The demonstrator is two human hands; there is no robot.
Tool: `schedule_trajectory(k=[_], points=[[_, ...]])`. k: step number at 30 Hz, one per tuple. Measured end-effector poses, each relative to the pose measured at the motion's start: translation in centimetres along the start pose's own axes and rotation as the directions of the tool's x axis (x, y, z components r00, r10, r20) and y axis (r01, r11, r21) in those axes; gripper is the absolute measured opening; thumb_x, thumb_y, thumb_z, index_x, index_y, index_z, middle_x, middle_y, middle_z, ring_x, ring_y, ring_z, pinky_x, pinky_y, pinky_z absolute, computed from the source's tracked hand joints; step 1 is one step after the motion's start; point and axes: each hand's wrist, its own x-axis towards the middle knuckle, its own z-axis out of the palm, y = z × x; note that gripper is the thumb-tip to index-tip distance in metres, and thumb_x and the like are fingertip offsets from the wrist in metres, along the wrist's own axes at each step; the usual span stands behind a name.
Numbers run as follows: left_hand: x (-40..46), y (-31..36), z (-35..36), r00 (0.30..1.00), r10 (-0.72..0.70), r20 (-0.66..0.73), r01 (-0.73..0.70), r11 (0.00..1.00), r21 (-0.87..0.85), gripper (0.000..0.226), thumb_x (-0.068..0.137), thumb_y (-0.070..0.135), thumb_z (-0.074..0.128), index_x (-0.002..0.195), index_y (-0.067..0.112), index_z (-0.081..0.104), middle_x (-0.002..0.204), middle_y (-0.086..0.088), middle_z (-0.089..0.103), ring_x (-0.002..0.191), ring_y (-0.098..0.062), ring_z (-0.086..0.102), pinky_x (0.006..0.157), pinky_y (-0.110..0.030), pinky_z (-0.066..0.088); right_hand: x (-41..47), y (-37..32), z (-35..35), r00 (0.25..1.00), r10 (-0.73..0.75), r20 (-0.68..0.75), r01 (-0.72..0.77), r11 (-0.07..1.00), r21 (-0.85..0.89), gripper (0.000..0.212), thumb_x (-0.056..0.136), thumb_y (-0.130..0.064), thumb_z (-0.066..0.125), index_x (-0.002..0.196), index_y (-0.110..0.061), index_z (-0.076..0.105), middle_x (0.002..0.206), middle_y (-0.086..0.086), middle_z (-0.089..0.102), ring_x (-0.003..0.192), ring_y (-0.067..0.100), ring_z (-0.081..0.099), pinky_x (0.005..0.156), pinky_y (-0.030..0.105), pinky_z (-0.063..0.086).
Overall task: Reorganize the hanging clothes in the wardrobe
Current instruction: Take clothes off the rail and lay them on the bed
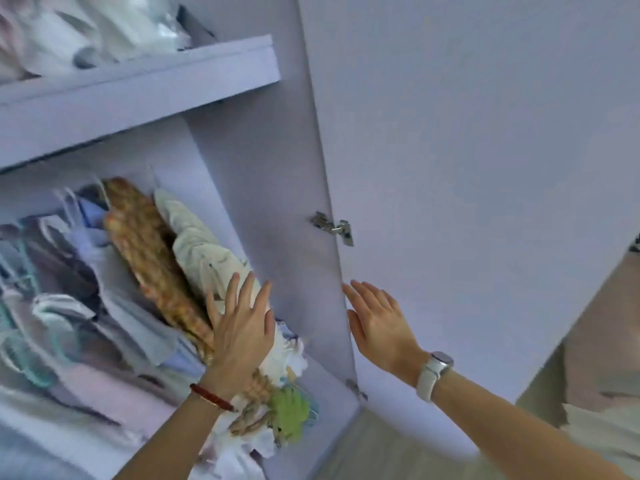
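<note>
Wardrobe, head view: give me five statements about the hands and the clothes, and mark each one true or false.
1. The left hand lies with straight fingers against the hanging clothes. True.
2. The right hand grips a hanger. False: it is open and holds nothing, in front of the wardrobe door.
3. The watch is on the left wrist. False: it is on the right wrist; the left wears a red bracelet.
4. The orange patterned garment hangs beside the cream garment. True.
5. The shelf above the clothes is bare. False: pale bundles lie on it.
</note>
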Motion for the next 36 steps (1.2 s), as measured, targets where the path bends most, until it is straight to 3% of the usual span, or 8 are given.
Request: schedule_trajectory(k=[9, 14, 17, 21, 25, 30, 33, 36], points=[[4.3, -13.4, -3.5, 0.950, -0.293, -0.113, 0.312, 0.918, 0.243, 0.047, 0.087, 0.034, 0.037, 0.126, 0.015, 0.055, 0.138, -0.013, 0.046, 0.131, -0.036, 0.036, 0.103, -0.067, 0.013, 17.2, -10.6, 7.7, 0.952, -0.262, 0.157, 0.208, 0.933, 0.295, 0.044, 0.097, -0.024, 0.034, 0.139, -0.013, 0.034, 0.138, 0.006, 0.044, 0.126, 0.025, 0.041, 0.103, 0.035, 0.031], [6.3, -16.3, -1.0, 0.871, -0.491, -0.025, 0.484, 0.847, 0.223, 0.056, 0.094, 0.039, 0.039, 0.144, 0.018, 0.029, 0.154, -0.006, 0.018, 0.143, -0.029, 0.009, 0.110, -0.054, 0.017, 24.5, -15.6, 10.7, 0.890, -0.177, 0.419, -0.208, 0.662, 0.720, 0.045, 0.098, -0.018, 0.036, 0.142, -0.013, 0.026, 0.133, 0.010, 0.048, 0.119, 0.025, 0.048, 0.097, 0.025, 0.034], [6.4, -16.6, 0.1, 0.858, -0.514, -0.009, 0.507, 0.844, 0.176, 0.056, 0.087, 0.030, 0.057, 0.138, 0.009, 0.042, 0.147, -0.013, 0.035, 0.137, -0.034, 0.028, 0.098, -0.058, 0.037, 27.1, -17.1, 11.7, 0.784, -0.171, 0.597, -0.488, 0.425, 0.762, 0.028, 0.097, -0.017, 0.038, 0.125, -0.015, 0.044, 0.086, 0.004, 0.058, 0.068, 0.018, 0.057, 0.061, 0.025, 0.044], [6.2, -17.2, 1.3, 0.852, -0.518, -0.073, 0.522, 0.830, 0.197, 0.060, 0.078, 0.025, 0.068, 0.133, 0.006, 0.049, 0.140, -0.014, 0.045, 0.130, -0.034, 0.041, 0.089, -0.057, 0.044, 28.3, -16.5, 11.7, 0.970, 0.061, 0.235, -0.228, 0.563, 0.794, 0.022, 0.095, -0.014, 0.041, 0.093, -0.005, 0.062, 0.080, 0.001, 0.058, 0.073, 0.016, 0.053, 0.066, 0.024, 0.040], [6.7, -16.8, 1.8, 0.836, -0.544, -0.071, 0.544, 0.806, 0.234, 0.055, 0.085, 0.032, 0.041, 0.134, 0.010, 0.047, 0.141, -0.016, 0.043, 0.133, -0.032, 0.037, 0.103, -0.062, 0.023, 29.2, -15.7, 8.0, 0.990, 0.138, 0.000, -0.070, 0.498, 0.864, 0.024, 0.093, -0.004, 0.043, 0.086, -0.004, 0.066, 0.071, -0.006, 0.057, 0.068, 0.009, 0.050, 0.060, 0.014, 0.033], [8.8, -13.7, 1.3, 0.870, -0.466, -0.162, 0.481, 0.874, 0.065, 0.056, 0.078, 0.022, 0.058, 0.132, 0.009, 0.049, 0.141, -0.026, 0.037, 0.134, -0.040, 0.030, 0.104, -0.066, 0.005, 24.6, -12.0, 5.4, 0.991, 0.124, 0.041, -0.097, 0.485, 0.869, 0.024, 0.093, -0.009, 0.047, 0.076, -0.016, 0.061, 0.068, -0.012, 0.058, 0.063, -0.004, 0.052, 0.058, 0.006, 0.038], [9.8, -11.0, 1.1, 0.924, -0.300, -0.236, 0.284, 0.954, -0.097, 0.060, 0.083, 0.036, 0.040, 0.136, 0.006, 0.042, 0.143, -0.022, 0.036, 0.136, -0.036, 0.028, 0.108, -0.060, 0.016, 17.8, -7.3, 5.8, 0.967, 0.233, 0.101, -0.209, 0.502, 0.839, 0.030, 0.091, -0.008, 0.050, 0.065, -0.019, 0.061, 0.045, -0.015, 0.049, 0.044, -0.002, 0.044, 0.047, 0.008, 0.032], [9.8, -6.9, 2.5, 0.961, -0.184, -0.206, 0.095, 0.921, -0.377, 0.068, 0.086, 0.043, 0.041, 0.138, -0.002, 0.035, 0.144, -0.022, 0.034, 0.136, -0.037, 0.027, 0.109, -0.053, 0.024, 10.3, -3.3, 5.4, 0.912, 0.376, 0.161, -0.359, 0.547, 0.757, 0.037, 0.091, -0.016, 0.052, 0.056, -0.017, 0.060, 0.042, -0.007, 0.040, 0.041, 0.005, 0.032, 0.046, 0.015, 0.028]])
